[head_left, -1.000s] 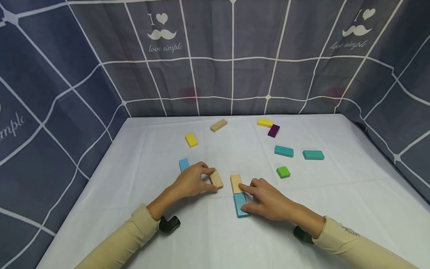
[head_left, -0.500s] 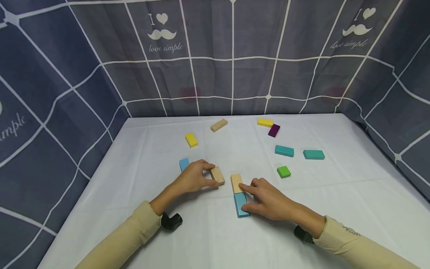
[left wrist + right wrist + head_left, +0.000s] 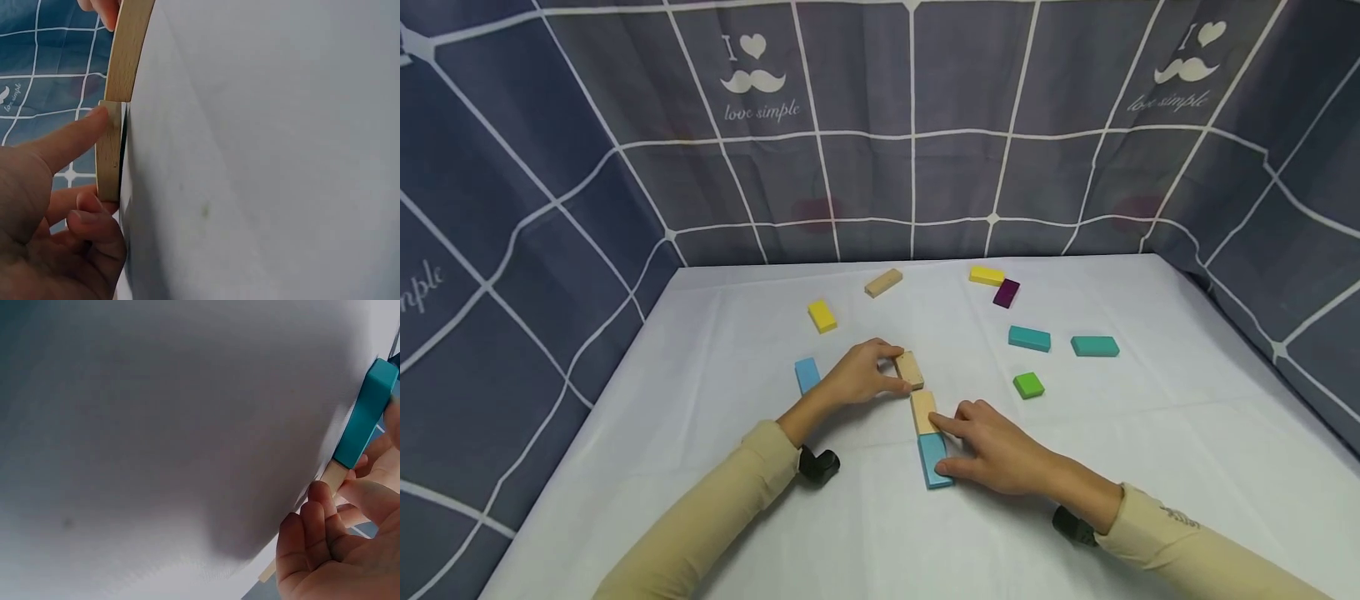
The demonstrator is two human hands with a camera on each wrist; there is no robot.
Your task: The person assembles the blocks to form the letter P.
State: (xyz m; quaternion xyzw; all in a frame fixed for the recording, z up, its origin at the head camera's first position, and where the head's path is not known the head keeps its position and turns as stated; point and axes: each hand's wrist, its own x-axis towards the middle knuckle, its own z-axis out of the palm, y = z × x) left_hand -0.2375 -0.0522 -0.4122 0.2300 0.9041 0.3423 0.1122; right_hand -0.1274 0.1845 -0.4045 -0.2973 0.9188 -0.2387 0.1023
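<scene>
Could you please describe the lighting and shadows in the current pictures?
Head view: fairly even light, soft shadow by the left sleeve. Left wrist view: grain shows on the wooden block; a grey shadow lies on the white cloth beside the left hand. Right wrist view: the cloth is mostly grey, darkest toward the top-left corner; the blue block looks deeper teal than in the head view.
</scene>
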